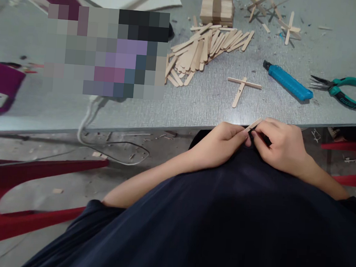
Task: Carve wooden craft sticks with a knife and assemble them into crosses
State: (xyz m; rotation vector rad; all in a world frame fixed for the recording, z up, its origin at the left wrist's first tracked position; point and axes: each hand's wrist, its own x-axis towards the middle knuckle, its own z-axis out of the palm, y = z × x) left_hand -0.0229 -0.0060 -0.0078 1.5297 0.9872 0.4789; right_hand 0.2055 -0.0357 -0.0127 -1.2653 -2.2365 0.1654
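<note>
Just off the table's near edge, a wooden popsicle stick [254,124] slants between my two hands. My left hand [227,139] is closed on its lower end, thumb and fingers pinched together. My right hand [280,141] pinches the upper end, with the fingers curled in. Part of the stick is hidden behind the fingertips. On the table beyond my hands lie two sticks joined in a cross [242,87]. To their right is a blue utility knife [289,82], and beside it long-nose pliers [338,90] with green and black handles.
Loose popsicle sticks [199,53] are heaped near a banded bundle [217,9]. Several star-shaped stick assemblies [289,29] stand at the back right. A purple box [1,86] sits at the left, and a white cable [83,122] hangs over the edge. Red chairs [38,180] flank me.
</note>
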